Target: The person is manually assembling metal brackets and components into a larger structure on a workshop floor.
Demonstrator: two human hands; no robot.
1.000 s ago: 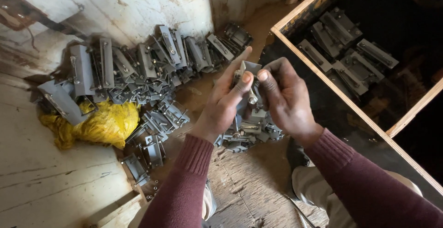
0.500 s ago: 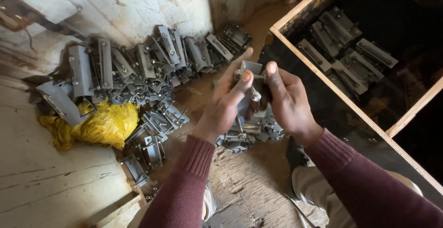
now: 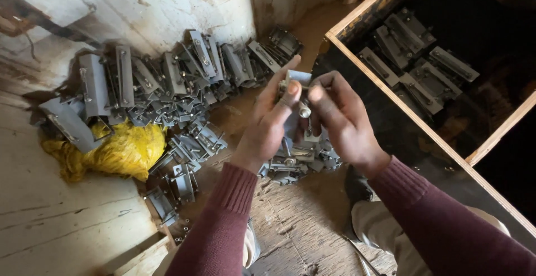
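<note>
While both hands meet above the middle of the floor, a small grey metal bracket (image 3: 297,86) is held between them, raised clear of everything below. The left hand (image 3: 268,125) closes its thumb and fingers on the bracket's left side, index finger stretched up along its edge. The right hand (image 3: 338,117) curls round from the right, thumb and forefinger pinched on a small bolt (image 3: 304,110) that sticks out of the bracket's front. Both sleeves are dark red.

Directly beneath the hands lies a small heap of like brackets (image 3: 296,159) on the worn wooden floor (image 3: 296,237), partly hidden by the wrists. To the left a long pile of the same grey parts (image 3: 167,80) runs along the foot of a scuffed white wall (image 3: 145,2), spreading down beside a crumpled yellow bag (image 3: 120,150); a few loose pieces (image 3: 167,198) trail from it toward a pale plank (image 3: 67,220).

To the right, the light wooden rim of an open crate (image 3: 402,106) runs diagonally just beside the right hand, with more brackets (image 3: 419,58) lying inside its dark interior. Between the crate's rim and the pile along the wall the bare floor forms a narrow lane, widest toward the person's knee (image 3: 385,220) at the lower edge.
</note>
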